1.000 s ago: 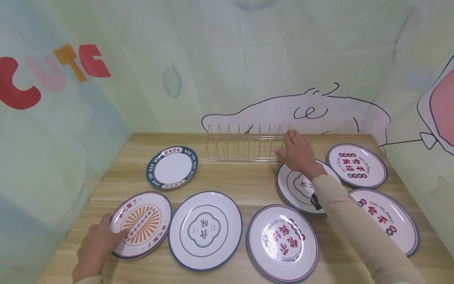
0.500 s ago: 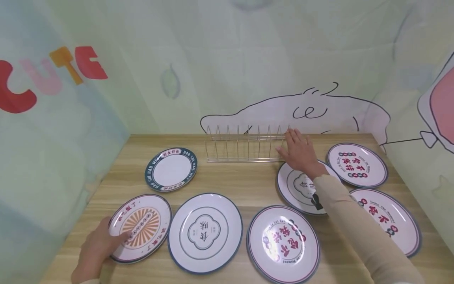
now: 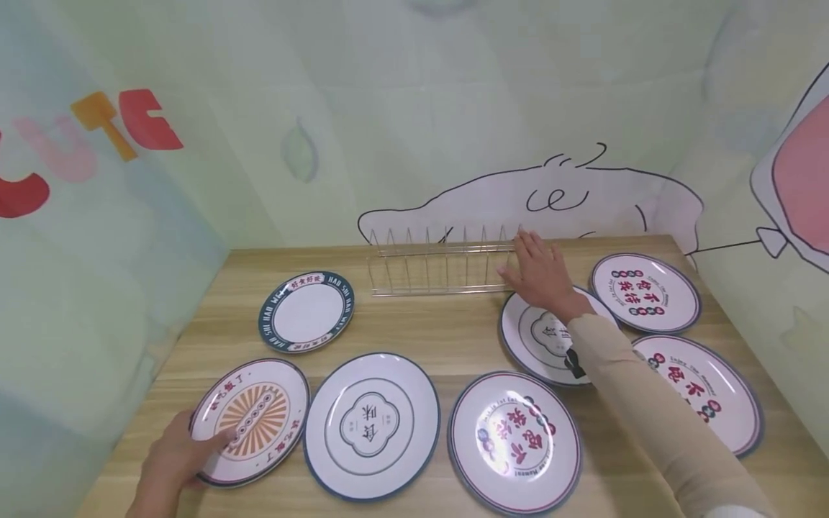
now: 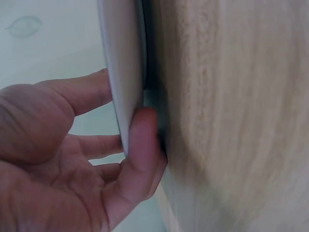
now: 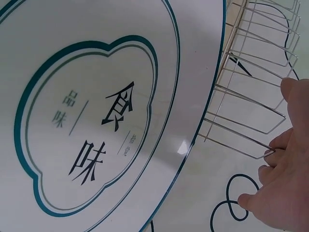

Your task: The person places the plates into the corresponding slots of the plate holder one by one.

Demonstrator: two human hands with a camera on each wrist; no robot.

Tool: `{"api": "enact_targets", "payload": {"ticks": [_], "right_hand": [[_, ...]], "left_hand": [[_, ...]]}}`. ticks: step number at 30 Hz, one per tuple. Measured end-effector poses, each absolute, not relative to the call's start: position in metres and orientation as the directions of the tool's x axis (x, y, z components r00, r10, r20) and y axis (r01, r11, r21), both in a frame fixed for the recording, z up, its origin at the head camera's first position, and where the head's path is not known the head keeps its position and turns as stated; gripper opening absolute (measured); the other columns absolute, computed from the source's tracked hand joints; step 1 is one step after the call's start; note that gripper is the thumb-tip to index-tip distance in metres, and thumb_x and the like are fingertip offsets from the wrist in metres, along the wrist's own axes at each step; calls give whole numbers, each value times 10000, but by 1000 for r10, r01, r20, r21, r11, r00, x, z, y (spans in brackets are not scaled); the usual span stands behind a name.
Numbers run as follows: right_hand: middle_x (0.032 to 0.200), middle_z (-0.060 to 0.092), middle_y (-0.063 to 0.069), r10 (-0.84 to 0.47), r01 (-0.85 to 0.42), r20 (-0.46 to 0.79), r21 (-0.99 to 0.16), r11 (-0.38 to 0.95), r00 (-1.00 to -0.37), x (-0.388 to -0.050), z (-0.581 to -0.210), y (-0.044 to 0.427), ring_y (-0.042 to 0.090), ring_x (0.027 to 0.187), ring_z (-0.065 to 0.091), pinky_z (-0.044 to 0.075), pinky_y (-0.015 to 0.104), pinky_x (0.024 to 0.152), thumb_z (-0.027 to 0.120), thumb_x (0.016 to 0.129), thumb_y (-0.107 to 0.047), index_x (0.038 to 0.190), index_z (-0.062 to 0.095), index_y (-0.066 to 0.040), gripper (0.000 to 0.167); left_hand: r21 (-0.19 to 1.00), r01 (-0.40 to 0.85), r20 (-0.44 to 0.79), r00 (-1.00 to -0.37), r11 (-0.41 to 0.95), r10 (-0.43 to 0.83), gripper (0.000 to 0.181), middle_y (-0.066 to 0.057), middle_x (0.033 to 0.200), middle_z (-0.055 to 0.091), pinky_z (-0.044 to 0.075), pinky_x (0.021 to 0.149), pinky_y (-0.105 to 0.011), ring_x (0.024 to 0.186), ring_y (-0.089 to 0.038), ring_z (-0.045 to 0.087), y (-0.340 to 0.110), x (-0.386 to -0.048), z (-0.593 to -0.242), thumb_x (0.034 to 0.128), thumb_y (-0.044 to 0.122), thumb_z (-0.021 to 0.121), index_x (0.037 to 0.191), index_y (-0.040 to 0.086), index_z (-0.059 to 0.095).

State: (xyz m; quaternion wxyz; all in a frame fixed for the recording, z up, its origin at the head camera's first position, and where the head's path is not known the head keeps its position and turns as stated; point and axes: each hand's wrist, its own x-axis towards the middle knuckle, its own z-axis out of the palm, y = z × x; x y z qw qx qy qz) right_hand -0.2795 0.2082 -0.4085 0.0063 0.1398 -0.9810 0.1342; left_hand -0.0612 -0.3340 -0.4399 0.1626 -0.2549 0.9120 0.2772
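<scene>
Thumb over the face and fingers under the rim, our left hand pinches the nearest side of the sunburst plate. Our right hand, fingers spread, touches the end of the wire rack just beside it. If our one-sided hold is too shallow, we could let the plate slip against the crest plate to that hand's right; uneven leaning could tip the rack.
</scene>
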Motion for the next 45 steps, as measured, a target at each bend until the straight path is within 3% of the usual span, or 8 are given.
{"api": "enact_targets", "payload": {"ticks": [4, 11, 16, 21, 24, 30, 38, 45], "right_hand": [[1665, 109, 227, -265, -268, 48, -268, 925, -963, -279, -408, 208, 394, 1553, 67, 37, 627, 1223, 400, 1042, -459, 1574, 139, 33, 771], [1664, 116, 225, -266, -272, 62, -264, 925, -962, -282, -410, 210, 392, 1553, 73, 43, 623, 1224, 447, 1025, -462, 1574, 146, 29, 796], [1665, 119, 221, -263, -273, 72, -257, 927, -962, -283, -411, 210, 388, 1553, 82, 57, 617, 1228, 462, 1019, -457, 1573, 155, 30, 799], [1665, 121, 221, -258, -267, 71, -259, 928, -964, -284, -412, 210, 387, 1553, 84, 57, 618, 1227, 468, 1019, -451, 1572, 158, 30, 796], [1663, 124, 225, -257, -267, 69, -267, 926, -964, -284, -412, 209, 387, 1553, 80, 49, 618, 1227, 465, 1021, -450, 1571, 159, 33, 793], [1664, 124, 223, -258, -265, 60, -272, 925, -964, -284, -411, 207, 382, 1554, 79, 42, 614, 1228, 473, 1019, -446, 1571, 157, 36, 797], [1661, 127, 227, -262, -270, 66, -272, 924, -963, -284, -410, 206, 395, 1548, 101, 50, 615, 1227, 485, 1017, -437, 1570, 158, 37, 798], [1668, 117, 213, -247, -255, 64, -275, 927, -967, -284, -413, 206, 378, 1554, 92, 47, 603, 1232, 498, 1012, -447, 1571, 166, 30, 807]], "left_hand": [[408, -547, -435, -821, 731, -371, 924, -470, 1263, 377, 571, 580, -361, 829, -403, 626, -331, -60, -436, 897, 361, 706, 1398, -229, 200], [434, -596, -450, -793, 676, -410, 930, -475, 1315, 310, 426, 985, -616, 1173, -605, 437, -329, -57, -430, 916, 339, 688, 1387, -255, 149], [491, -614, -454, -786, 617, -421, 901, -455, 1363, 257, 335, 1081, -651, 1266, -615, 338, -328, -55, -427, 942, 270, 662, 1429, -231, 93], [500, -577, -425, -814, 646, -397, 825, -448, 1329, 297, 543, 869, -447, 1150, -540, 471, -332, -51, -421, 954, 181, 630, 1436, -222, 95], [532, -534, -395, -843, 658, -364, 763, -440, 1252, 370, 546, 639, -286, 924, -363, 612, -336, -48, -414, 960, 127, 610, 1420, -223, 112], [606, -513, -387, -858, 607, -339, 727, -489, 1170, 439, 604, 620, -345, 709, -154, 665, -340, -43, -392, 978, 69, 553, 1428, -199, 48], [625, -489, -298, -870, 609, -393, 706, -526, 1330, 299, 609, 613, -332, 762, -169, 665, -338, -42, -367, 973, 48, 529, 1436, -174, 45], [581, -464, -198, -877, 669, -437, 716, -496, 1401, 308, 500, 614, -229, 1168, -533, 470, -309, -58, -336, 975, 148, 550, 1489, -100, 116]]}}
